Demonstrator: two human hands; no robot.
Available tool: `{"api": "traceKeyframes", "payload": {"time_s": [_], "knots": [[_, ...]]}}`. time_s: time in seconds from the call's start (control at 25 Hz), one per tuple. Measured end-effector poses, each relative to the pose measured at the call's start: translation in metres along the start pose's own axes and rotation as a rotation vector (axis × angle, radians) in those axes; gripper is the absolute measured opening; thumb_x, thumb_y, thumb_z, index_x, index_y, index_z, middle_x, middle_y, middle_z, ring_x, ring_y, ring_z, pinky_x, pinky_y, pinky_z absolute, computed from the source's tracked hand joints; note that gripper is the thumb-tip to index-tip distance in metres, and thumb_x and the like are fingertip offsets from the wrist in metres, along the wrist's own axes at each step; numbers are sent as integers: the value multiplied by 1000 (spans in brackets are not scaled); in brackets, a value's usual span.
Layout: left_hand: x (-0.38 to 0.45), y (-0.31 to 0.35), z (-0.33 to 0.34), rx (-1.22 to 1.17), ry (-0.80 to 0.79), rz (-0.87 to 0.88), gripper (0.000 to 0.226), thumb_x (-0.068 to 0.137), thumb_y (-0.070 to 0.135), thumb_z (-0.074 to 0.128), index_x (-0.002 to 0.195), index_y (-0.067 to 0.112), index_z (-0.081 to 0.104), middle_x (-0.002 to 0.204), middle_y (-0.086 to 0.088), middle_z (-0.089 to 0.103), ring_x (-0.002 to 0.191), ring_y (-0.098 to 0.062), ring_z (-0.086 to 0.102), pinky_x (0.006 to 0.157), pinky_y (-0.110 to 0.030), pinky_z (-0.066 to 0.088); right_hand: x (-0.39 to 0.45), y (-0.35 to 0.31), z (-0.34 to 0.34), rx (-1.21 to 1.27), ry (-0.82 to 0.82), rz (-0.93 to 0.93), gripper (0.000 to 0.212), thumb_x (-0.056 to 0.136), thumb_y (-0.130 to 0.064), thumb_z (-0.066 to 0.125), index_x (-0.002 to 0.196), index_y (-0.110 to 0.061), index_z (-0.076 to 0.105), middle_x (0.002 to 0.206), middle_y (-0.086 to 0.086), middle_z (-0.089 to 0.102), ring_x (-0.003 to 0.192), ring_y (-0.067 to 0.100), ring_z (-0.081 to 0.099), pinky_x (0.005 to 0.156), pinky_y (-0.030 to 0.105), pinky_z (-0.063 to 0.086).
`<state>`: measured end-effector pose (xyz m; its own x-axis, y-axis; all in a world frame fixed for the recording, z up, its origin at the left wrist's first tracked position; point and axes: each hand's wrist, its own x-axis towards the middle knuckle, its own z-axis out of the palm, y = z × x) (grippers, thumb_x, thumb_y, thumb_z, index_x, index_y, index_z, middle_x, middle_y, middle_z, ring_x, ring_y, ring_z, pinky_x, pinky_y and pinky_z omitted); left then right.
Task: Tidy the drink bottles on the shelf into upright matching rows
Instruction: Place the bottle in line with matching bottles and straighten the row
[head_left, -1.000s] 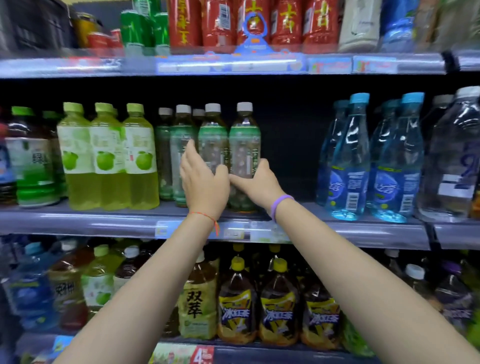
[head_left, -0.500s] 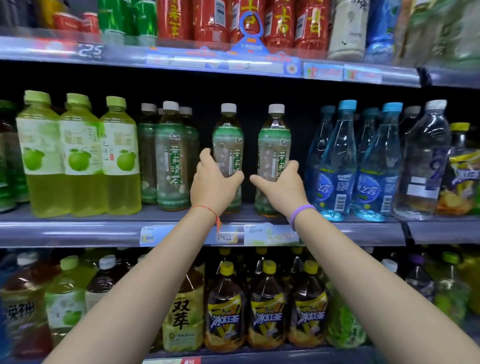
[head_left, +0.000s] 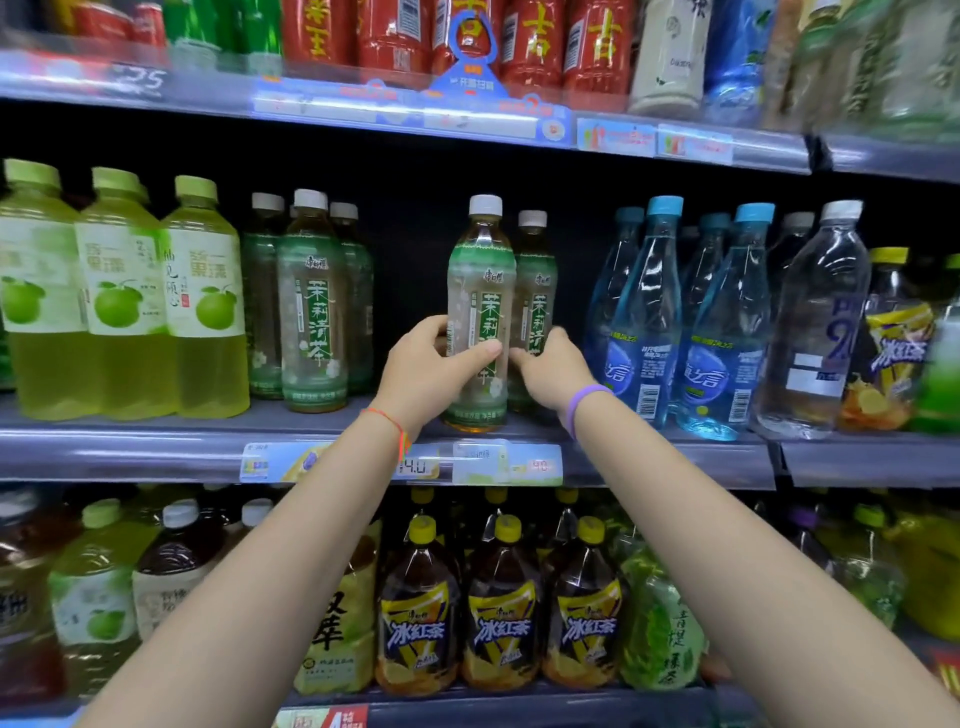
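— Anything obscured?
— Rear jasmine tea bottle (head_left: 535, 291): lower half hidden behind the right hand (head_left: 553, 371) and the front bottle (head_left: 480, 312).
— Edges?
— Top-shelf red bottles (head_left: 530, 47) cut off above; far-right bottles (head_left: 935, 374) blurred.

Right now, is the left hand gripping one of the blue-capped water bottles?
No, the left hand grips the front jasmine tea bottle; the blue-capped water bottles stand untouched to the right.

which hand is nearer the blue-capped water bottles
Right. The right hand touches the rear jasmine tea bottle, beside the blue-capped bottles; the left hand grips the front tea bottle, farther left.
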<state>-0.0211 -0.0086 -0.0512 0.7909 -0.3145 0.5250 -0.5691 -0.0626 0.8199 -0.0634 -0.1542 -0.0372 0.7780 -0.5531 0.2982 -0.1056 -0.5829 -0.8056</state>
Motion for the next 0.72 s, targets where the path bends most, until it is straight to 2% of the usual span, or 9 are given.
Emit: {"api": "traceKeyframes", "payload": {"time_s": [0.08, 0.12, 0.28, 0.36, 0.44, 0.48, 0.56, 0.64, 0.72], "knots": [[-3, 1, 4, 43, 5, 24, 34, 79, 51, 74, 102, 25, 69, 93, 13, 70, 89, -7, 65, 68, -18, 52, 1, 3, -1, 57, -52, 3, 32, 98, -25, 48, 125, -10, 53, 124, 8, 61, 105, 25, 59, 91, 34, 49], [-4, 2, 7, 70, 10, 40, 32, 79, 52, 73, 98, 27, 70, 89, 13, 70, 85, -6, 66, 66, -17, 52, -2, 3, -2, 109, -59, -2, 34, 97, -27, 44, 125, -11, 54, 123, 6, 61, 105, 23, 59, 93, 38, 49], [-5, 7, 24, 141, 35, 99, 36, 77, 57, 71, 101, 31, 71, 93, 11, 71, 89, -6, 66, 74, -23, 53, -16, 0, -9, 313, 5, -19, 46, 98, -43, 29, 123, -16, 56, 121, 5, 60, 108, 21, 58, 99, 44, 47], [-3, 7, 31, 193, 46, 104, 55, 74, 62, 71, 116, 28, 65, 113, 6, 66, 105, -11, 61, 83, -24, 51, -20, 0, -12, 403, 11, -21, 49, 99, -49, 25, 122, -18, 55, 115, 0, 61, 100, 17, 58, 96, 41, 47], [3, 11, 36, 196, 4, -11, 93, 70, 63, 74, 145, 20, 39, 143, -2, 45, 131, -20, 45, 101, -33, 43, -22, 2, -14, 466, 5, -5, 52, 100, -55, 22, 130, -22, 49, 115, -6, 54, 98, 14, 52, 92, 33, 41], [8, 13, 37, 139, -59, -98, 109, 68, 62, 76, 153, 20, 22, 151, -3, 36, 136, -22, 39, 105, -36, 40, -22, 2, -12, 489, -5, 5, 56, 99, -59, 21, 135, -24, 47, 116, -7, 52, 100, 14, 50, 92, 31, 39], [23, 11, 40, -17, -238, -221, 124, 62, 61, 81, 156, 24, 9, 146, 2, 44, 130, -19, 49, 102, -35, 45, -20, 0, -7, 539, -28, 32, 69, 92, -70, 21, 135, -25, 52, 124, -5, 58, 107, 15, 56, 99, 35, 43], [34, 5, 43, -61, -352, -237, 127, 51, 67, 86, 153, 30, 18, 129, 5, 62, 114, -13, 63, 97, -35, 52, -14, 3, -1, 598, -24, 51, 76, 85, -77, 23, 131, -28, 58, 126, 0, 64, 111, 18, 61, 102, 41, 47], [39, 0, 48, -50, -355, -216, 130, 44, 72, 85, 150, 34, 20, 123, 7, 65, 110, -11, 66, 98, -37, 52, -12, 6, 1, 643, -20, 54, 71, 88, -74, 25, 128, -28, 62, 122, 1, 66, 111, 19, 62, 103, 42, 47]]}}
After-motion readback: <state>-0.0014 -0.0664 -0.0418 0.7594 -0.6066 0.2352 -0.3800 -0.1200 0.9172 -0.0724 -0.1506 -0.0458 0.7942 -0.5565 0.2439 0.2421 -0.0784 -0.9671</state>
